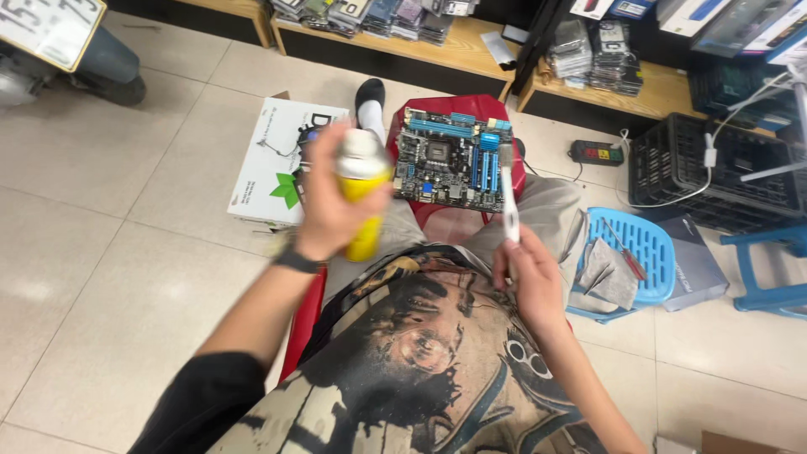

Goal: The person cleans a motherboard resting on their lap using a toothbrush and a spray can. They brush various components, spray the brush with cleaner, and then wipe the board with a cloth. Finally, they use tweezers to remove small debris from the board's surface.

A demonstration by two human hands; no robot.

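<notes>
So right now the motherboard (pixel 452 160) is sitting flat on the red stool (pixel 458 113) in front of my knees, socket side up, blue slots facing me. My left hand (pixel 332 206) is wrapped tight around a yellow spray can (pixel 361 197) with a white cap end, held up just left of the board and not quite over it. My right hand (pixel 525 282) is closed around the handle of a white brush (pixel 508 193), bristle end pointing up toward the board's right edge, close to it but I can't tell if it's actually touching. I can't see any spray or wet patch on the board from here, so I'd guess the cleaning is barely underway, with pretty much the whole board left to do. Screwdriver (pixel 626 252) and a grey cloth (pixel 607 273) are parked on the blue stool (pixel 643 244) to my right, white box (pixel 273 168) on the floor to the left.
</notes>
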